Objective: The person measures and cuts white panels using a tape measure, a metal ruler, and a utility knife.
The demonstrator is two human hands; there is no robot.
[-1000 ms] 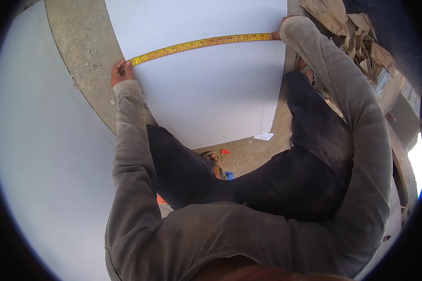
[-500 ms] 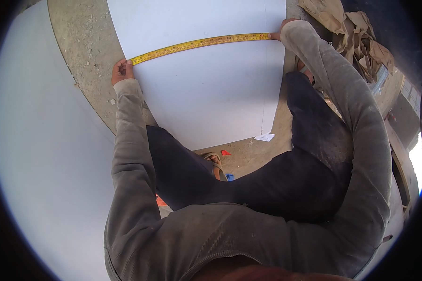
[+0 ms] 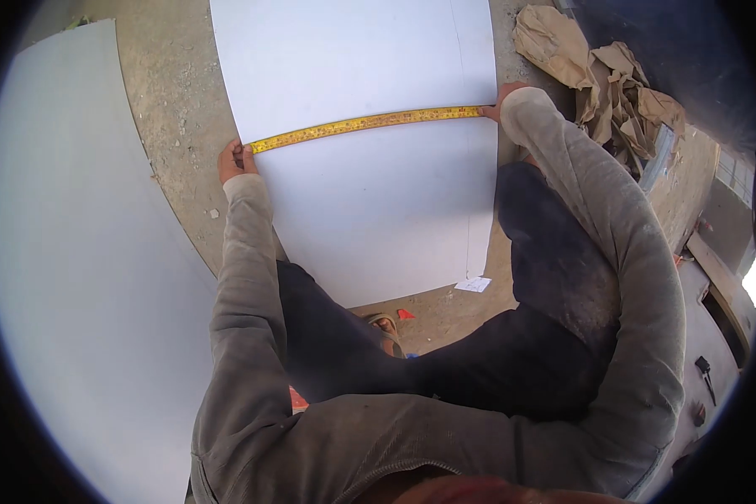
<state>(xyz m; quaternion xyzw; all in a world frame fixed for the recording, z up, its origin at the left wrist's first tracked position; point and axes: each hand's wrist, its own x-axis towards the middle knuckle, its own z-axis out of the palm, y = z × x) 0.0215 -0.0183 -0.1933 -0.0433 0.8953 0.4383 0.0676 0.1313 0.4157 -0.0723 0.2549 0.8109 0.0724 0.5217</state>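
A yellow measuring tape (image 3: 361,123) lies stretched across a white board (image 3: 378,202), bowing slightly upward. My left hand (image 3: 236,160) pinches its left end at the board's left edge. At the right edge, my right hand (image 3: 506,101) holds the other end, fingers closed round it and partly hidden by the sleeve. A thin dark line runs lengthwise near the board's right side. A small white paper (image 3: 473,285) lies at the board's near right corner.
Another large white board (image 3: 84,252) fills the left side. Crumpled brown paper (image 3: 563,50) lies at the upper right, near a metal strip (image 3: 657,157). A red scrap (image 3: 406,314) rests on the dusty floor (image 3: 172,92) by my foot. A black object (image 3: 705,370) lies far right.
The whole scene has shifted downward in view, as the camera has tilted. Both hands still hold the tape across the board.
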